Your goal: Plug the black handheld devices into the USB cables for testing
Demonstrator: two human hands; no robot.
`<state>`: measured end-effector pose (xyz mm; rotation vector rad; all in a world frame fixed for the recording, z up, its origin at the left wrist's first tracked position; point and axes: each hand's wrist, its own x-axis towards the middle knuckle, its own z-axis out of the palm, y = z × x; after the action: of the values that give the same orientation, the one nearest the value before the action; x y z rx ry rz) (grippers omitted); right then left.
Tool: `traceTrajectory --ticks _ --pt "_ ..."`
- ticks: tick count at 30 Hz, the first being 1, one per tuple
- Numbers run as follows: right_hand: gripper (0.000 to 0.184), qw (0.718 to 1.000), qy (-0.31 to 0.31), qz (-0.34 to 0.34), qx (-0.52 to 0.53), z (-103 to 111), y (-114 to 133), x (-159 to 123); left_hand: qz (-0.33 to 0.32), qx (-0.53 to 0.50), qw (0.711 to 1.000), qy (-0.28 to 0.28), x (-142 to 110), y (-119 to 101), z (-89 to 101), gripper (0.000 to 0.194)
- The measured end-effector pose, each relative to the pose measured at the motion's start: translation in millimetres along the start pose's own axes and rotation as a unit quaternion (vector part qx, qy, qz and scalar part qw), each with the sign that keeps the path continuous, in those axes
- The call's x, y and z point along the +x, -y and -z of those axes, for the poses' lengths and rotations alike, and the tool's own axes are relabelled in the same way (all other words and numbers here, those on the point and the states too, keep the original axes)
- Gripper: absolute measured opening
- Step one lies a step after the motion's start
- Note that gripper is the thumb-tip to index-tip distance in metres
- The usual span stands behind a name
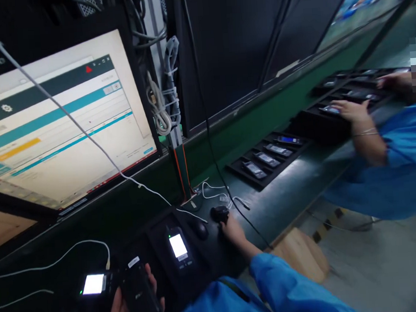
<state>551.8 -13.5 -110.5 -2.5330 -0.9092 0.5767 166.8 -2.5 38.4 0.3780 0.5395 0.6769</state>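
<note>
My left hand is wrapped round a black handheld terminal, its back turned up and a white label near its top. My right hand grips a black barcode scanner above the bench, its lower part hidden by my fingers. Between the hands, another handheld terminal with a lit white screen lies in a black tray. Left of the held terminal is one more lit terminal, with a white cable plugged into it. A black mouse sits beside the scanner.
A Lenovo monitor stands at the left, a white cable hanging across it. Loose white cables lie behind the scanner. Further right is a tray of several terminals. A co-worker in a blue sleeve reaches over more trays.
</note>
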Motion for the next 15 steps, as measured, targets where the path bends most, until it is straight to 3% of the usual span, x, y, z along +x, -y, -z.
traceTrajectory --ticks 3,6,9,15 --pt "0.049 0.998 -0.004 0.057 -0.014 -14.1 14.2 -4.1 0.003 0.013 1.0 0.022 2.4 -2.8 -9.8 0.049" --pt "0.033 0.989 0.068 0.132 -0.02 -24.0 31.6 5.8 -0.009 0.011 1.0 0.022 5.5 -0.7 -21.7 0.044" --pt "0.016 0.981 0.129 0.139 -0.031 -28.8 44.2 23.0 0.004 -0.013 1.0 -0.019 6.4 3.9 -32.5 0.037" --pt "0.021 0.978 0.136 0.161 -0.01 -13.3 58.5 31.2 0.026 -0.002 0.998 -0.058 6.8 14.7 -47.2 0.056"
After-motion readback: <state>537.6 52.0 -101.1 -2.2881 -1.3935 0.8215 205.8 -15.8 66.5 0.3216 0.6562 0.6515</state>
